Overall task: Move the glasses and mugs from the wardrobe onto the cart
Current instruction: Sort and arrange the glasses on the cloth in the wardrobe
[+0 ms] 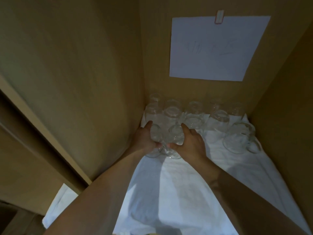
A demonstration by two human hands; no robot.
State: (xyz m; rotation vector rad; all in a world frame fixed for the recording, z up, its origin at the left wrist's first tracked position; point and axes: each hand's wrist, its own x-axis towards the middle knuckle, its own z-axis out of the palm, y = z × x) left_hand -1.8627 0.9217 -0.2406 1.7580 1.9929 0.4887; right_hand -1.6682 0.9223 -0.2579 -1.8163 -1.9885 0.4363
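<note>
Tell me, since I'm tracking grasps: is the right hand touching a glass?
Touching. The head view shows the right hand curled around an upturned glass, fingers on its side.

The scene was dim, its light arriving from the near side, behind the person. The white cloth (177, 192) caught a bluish cast, and both forearms laid broad soft shadows across it. The brown wardrobe walls (76, 73) fell into murk on the left. Clear glasses (172, 111) at the far end showed only faint rim highlights and looked smeared. The straight wardrobe edges bowed near the frame's borders
</note>
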